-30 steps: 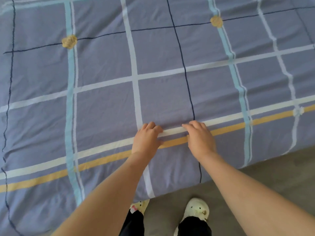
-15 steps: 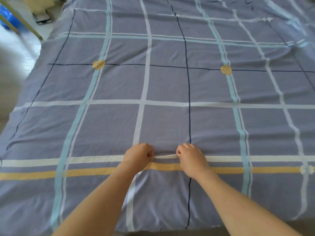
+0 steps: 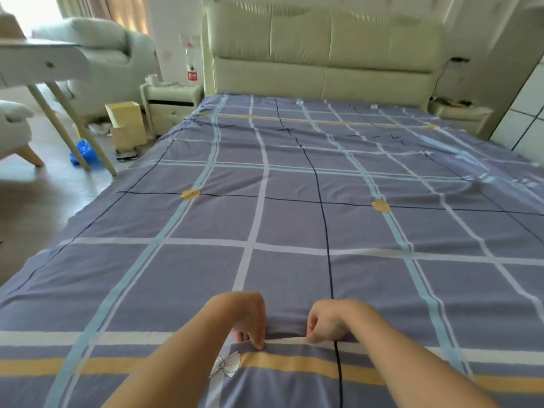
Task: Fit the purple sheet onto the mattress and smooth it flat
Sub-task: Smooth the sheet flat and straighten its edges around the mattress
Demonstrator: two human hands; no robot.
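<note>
From the head camera I see the purple sheet (image 3: 288,219) spread over the whole bed, from the foot, where I stand, up to the cream padded headboard (image 3: 323,54). My left hand (image 3: 245,318) is curled, its fingertips pinching a small fold of the sheet at the white stripe. My right hand (image 3: 329,322) is curled the same way just beside it, pinching the same raised fold; a short ridge of fabric runs between the two hands.

The sheet's left edge (image 3: 88,219) hangs over the side of the bed, with bare wooden floor (image 3: 35,201) beside it. Near the head end that floor strip is crowded by a yellow box (image 3: 125,125), a blue bag (image 3: 82,151) and the slanted legs of a white desk (image 3: 44,61). A nightstand (image 3: 170,104) sits against the bed's upper left corner, with a bottle (image 3: 191,66) on it. On the right, the sheet shows ripples near its edge (image 3: 500,178), and a white tiled wall (image 3: 524,113) stands close to that side. The middle of the sheet lies mostly flat.
</note>
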